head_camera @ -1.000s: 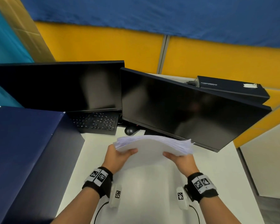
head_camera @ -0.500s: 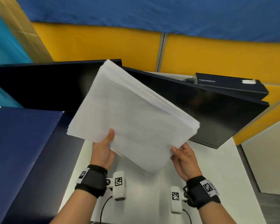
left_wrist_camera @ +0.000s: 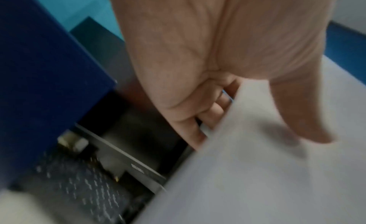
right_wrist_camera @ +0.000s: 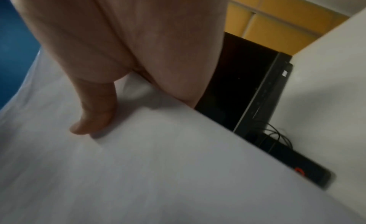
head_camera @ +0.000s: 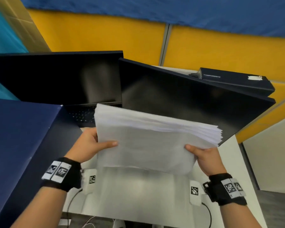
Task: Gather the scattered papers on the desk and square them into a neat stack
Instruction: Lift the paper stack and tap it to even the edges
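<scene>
A thick stack of white papers point(head_camera: 148, 142) hangs above the white desk point(head_camera: 138, 195), held by both hands in the head view. My left hand point(head_camera: 94, 145) grips its left edge, thumb on top and fingers underneath. My right hand point(head_camera: 204, 155) grips the near right corner the same way. The sheets fan unevenly along the far right edge. In the left wrist view my left hand point(left_wrist_camera: 227, 114) pinches the paper stack point(left_wrist_camera: 257, 172). In the right wrist view my right hand point(right_wrist_camera: 111, 102) has its thumb pressed on the paper stack point(right_wrist_camera: 158, 164), fingers hidden beneath.
Two dark monitors point(head_camera: 179, 99) stand right behind the stack, with a black keyboard point(head_camera: 81, 114) under the left one. A tall dark blue box point(head_camera: 20, 145) borders the desk on the left. A black flat device point(head_camera: 234, 79) lies at the back right.
The stack was tilted up on edge half a second ago; it has dropped back to near flat and lower, with both hands shifted to its sides.
</scene>
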Motion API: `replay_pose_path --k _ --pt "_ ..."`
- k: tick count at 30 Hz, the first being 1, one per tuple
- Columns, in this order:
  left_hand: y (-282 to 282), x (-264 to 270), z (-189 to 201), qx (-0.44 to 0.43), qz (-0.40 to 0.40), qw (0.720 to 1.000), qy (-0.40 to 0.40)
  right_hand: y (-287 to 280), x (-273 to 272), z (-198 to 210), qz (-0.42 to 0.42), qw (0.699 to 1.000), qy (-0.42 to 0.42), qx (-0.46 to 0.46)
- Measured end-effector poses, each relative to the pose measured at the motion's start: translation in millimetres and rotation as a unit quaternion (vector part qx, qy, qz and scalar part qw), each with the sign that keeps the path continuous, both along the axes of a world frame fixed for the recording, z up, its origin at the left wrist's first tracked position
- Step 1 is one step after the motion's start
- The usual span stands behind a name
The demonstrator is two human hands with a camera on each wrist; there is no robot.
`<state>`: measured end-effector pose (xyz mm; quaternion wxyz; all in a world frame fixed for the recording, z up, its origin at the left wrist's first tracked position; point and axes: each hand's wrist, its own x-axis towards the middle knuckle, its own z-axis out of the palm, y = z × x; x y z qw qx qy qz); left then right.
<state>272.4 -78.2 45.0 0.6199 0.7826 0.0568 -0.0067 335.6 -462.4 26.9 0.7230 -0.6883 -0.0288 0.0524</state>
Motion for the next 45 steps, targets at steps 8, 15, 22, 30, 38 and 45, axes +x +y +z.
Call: replay_pose_path --k 8,15,22,30,38,45 --pt "-49.9 -11.7 -55.9 0.069 0.101 0.989 -0.085 -2.7 -14.9 -31.8 -0.058 0.988 -0.065 -0.13" --pt "-57.0 -21.9 -116.8 0.03 0.086 0.993 0.08 -23.2 -32.0 -89.3 0.009 0.986 0.051 -0.161" --pt "-53.4 -5.5 -89.3 0.027 0.145 0.989 -0.013 -15.3 -23.5 -60.6 -0.067 0.987 0.002 -0.147" --pt "-52.9 2.8 -124.2 0.109 0.089 0.986 0.085 -23.7 -17.6 -88.6 -0.028 0.979 0.031 -0.198" --pt "-55.5 -2.4 -124.0 0.042 0.17 0.982 0.072 -14.8 -15.2 -92.1 -0.071 0.979 0.052 -0.184" --pt "-77.4 -5.6 -112.9 -0.033 0.204 0.977 0.043 -2.8 -19.0 -86.6 -0.097 0.985 0.091 -0.108"
